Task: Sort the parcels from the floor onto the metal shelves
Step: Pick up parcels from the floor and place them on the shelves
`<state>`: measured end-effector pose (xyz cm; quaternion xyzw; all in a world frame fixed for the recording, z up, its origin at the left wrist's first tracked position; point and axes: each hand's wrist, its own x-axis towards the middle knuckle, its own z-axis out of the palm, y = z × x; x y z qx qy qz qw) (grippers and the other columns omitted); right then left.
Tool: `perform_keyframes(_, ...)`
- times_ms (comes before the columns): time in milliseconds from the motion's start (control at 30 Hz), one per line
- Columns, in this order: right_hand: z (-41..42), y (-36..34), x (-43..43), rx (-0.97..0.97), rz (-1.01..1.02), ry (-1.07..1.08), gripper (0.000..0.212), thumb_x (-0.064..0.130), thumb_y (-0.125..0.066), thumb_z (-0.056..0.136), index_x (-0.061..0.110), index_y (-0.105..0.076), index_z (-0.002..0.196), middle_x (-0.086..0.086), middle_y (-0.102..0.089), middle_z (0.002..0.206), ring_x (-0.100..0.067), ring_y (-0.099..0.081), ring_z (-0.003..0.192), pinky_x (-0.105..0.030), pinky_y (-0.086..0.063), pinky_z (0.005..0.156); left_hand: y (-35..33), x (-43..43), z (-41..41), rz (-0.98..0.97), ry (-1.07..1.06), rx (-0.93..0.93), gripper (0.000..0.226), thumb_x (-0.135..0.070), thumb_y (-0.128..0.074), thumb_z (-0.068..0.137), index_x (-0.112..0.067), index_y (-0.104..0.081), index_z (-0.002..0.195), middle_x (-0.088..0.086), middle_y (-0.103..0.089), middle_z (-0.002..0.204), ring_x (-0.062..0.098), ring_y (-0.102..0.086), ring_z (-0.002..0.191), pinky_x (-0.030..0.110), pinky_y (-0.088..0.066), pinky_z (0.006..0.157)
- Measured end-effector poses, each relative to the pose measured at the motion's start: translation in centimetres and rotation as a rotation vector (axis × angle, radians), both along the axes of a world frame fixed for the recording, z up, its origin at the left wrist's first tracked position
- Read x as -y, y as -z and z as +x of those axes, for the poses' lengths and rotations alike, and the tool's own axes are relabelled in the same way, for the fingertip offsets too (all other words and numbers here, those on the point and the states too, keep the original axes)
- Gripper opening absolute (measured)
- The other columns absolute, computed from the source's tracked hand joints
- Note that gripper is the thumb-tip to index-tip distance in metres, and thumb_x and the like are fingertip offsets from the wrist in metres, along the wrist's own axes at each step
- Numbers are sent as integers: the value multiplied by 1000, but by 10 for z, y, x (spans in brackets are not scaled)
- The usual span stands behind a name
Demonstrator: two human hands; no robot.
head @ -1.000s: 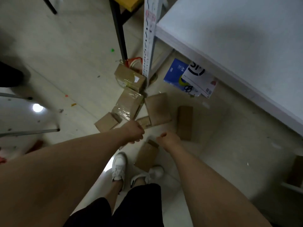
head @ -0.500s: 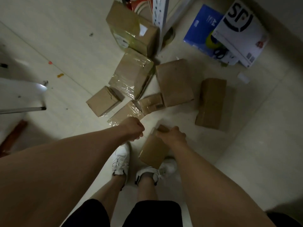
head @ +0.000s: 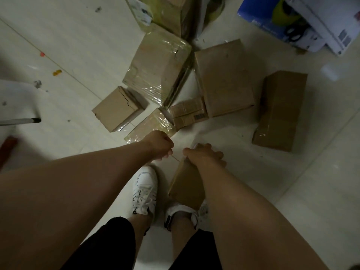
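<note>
Open floor [head: 259, 178] right, crowded with cartons [head: 224, 78] far. Gripping parcel [head: 186, 186] by its far edge with right hand [head: 204, 157], bulk nearward under the wrist; left hand [head: 158, 143] fisted, empty.

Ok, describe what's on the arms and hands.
Nothing worn. The left hand and right hand are ungloved, with no watch or band at either wrist. The left arm and right arm are bare, no sleeve in view.

Dim light falls on a pale tiled floor [head: 74, 36] flecked with an orange speck [head: 57, 72], a red speck [head: 42, 54] and grey smudges [head: 37, 83], where 1 black-tipped metal leg [head: 19, 121] juts in at the left edge and a blue box [head: 259, 18] lies beside a white box [head: 331, 22] at the top right.
</note>
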<state>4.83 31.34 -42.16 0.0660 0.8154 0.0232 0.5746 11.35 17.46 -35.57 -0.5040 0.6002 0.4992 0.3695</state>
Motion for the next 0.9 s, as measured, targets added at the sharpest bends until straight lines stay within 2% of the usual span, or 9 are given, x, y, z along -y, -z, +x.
perform_keyframes(133,-11,-31,-12,-20,-68,78,81,72,-45,75,27,-40,142,-20,-38,136,-40,-34,125,-48,-27,82,-24,4,2,0,-11,39,17,-9,-52,97,-3,-68,99,7,-69,77,17,-60,62,26,-49,59)
perform_keyframes(300,-45,-130,-29,-40,-226,197,92,82,-52,70,46,-28,151,-14,-29,148,-44,-28,133,-48,-32,90,-99,5,-12,-10,-3,7,17,-6,-53,93,0,-68,92,17,-67,86,21,-56,64,26,-46,56)
perform_keyframes(367,-59,-183,-28,-59,-306,214,95,81,-55,62,49,-31,148,-11,-32,147,-40,-30,132,-43,-33,89,-139,7,-24,-4,-4,-25,16,-7,-52,92,-1,-67,88,14,-63,80,21,-55,62,26,-45,55)
perform_keyframes(467,-79,-265,-22,-84,-440,255,99,77,-60,50,50,-39,144,-6,-40,146,-32,-40,130,-41,-41,104,-206,12,-44,-20,0,-66,16,-10,-52,93,-5,-64,86,11,-64,80,19,-57,64,26,-47,54)
perform_keyframes(567,-99,-346,-11,-108,-569,355,95,67,-70,54,45,-46,144,2,-51,142,-19,-53,122,-36,-46,101,-274,21,-63,-35,-21,-105,20,-20,-51,97,-3,-63,99,11,-63,85,20,-57,67,26,-47,51)
perform_keyframes(667,-119,-421,2,-164,-644,416,88,64,-75,56,43,-53,139,10,-59,128,-9,-58,108,-33,-48,93,-342,34,-78,-43,-83,-115,40,-41,-45,100,-5,-59,111,10,-60,91,26,-60,83,32,-51,62)
perform_keyframes(733,-131,-467,8,-200,-677,450,81,63,-76,57,44,-56,134,9,-62,122,-13,-59,107,-36,-50,92,-385,45,-85,-52,-109,-134,47,-51,-39,99,-9,-55,112,11,-59,96,29,-58,88,37,-51,71)
perform_keyframes(833,-145,-533,20,-230,-767,526,66,57,-77,61,37,-64,122,0,-68,113,-23,-66,103,-42,-54,90,-444,65,-87,-18,-194,-150,54,-60,-39,95,-13,-52,118,15,-58,113,29,-56,87,36,-48,63)
perform_keyframes(900,-151,-576,27,-200,-831,625,56,53,-78,60,33,-69,111,-4,-70,105,-25,-69,97,-46,-55,92,-478,76,-85,93,-285,-122,64,-63,-42,92,-10,-51,127,18,-58,120,34,-59,99,41,-50,65)
